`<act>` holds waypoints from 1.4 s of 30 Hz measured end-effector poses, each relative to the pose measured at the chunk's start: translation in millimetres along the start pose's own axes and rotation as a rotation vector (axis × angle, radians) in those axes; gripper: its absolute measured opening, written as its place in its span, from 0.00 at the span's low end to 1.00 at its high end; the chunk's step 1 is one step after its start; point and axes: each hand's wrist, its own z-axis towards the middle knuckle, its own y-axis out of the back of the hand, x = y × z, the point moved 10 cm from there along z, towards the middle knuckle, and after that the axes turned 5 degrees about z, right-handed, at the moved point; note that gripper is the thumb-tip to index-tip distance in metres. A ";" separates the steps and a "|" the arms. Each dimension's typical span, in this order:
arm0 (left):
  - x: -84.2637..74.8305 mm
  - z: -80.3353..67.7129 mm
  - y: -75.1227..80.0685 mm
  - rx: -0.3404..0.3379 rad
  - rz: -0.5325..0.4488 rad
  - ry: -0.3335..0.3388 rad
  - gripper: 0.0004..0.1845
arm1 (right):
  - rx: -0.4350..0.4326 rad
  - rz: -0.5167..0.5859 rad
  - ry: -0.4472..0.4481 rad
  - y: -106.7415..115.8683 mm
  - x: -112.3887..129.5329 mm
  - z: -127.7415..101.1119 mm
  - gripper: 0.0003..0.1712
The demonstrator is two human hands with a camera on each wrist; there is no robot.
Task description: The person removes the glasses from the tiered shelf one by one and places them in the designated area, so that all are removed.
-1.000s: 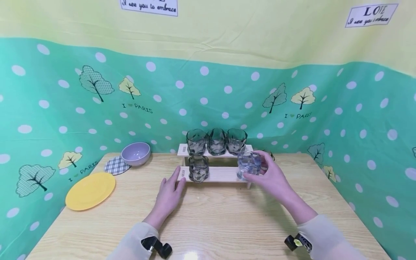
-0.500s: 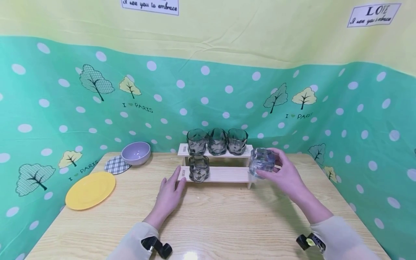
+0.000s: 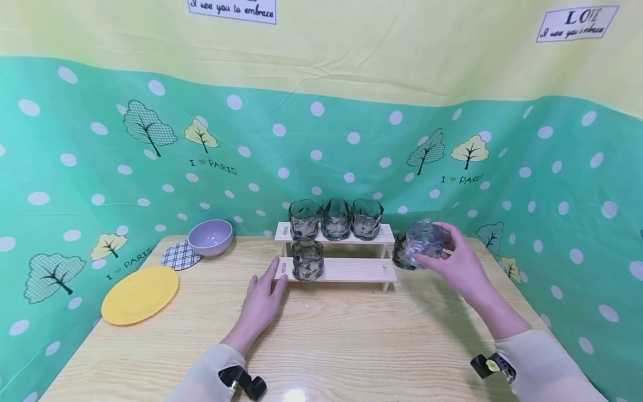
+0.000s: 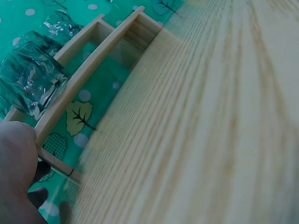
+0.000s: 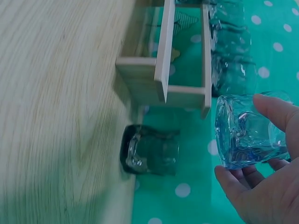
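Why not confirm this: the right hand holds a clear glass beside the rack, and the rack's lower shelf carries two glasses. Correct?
Not quite. The rack's lower shelf carries one dark glass, as the head view shows. The right hand does hold a clear glass beside the rack.

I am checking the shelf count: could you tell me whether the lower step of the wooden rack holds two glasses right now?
No, the lower step holds one dark glass; the right hand holds the clear glass beside the rack.

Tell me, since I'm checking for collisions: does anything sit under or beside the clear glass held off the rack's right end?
Yes. A dark glass stands on the table right of the wooden rack, just below-left of the clear glass that the right hand holds.
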 end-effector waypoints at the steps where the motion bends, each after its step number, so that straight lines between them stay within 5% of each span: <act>1: 0.1 0.1 0.1 -0.003 -0.001 -0.002 0.34 | -0.004 -0.006 -0.001 2.6 -1.7 1.1 0.66; 19: 2.8 0.8 -1.1 0.001 0.009 0.001 0.34 | -0.074 -0.050 -0.034 43.5 -36.0 15.2 0.66; 42: 0.3 1.9 -0.9 -0.011 0.010 -0.009 0.34 | -0.077 -0.139 -0.126 55.5 -79.0 31.2 0.70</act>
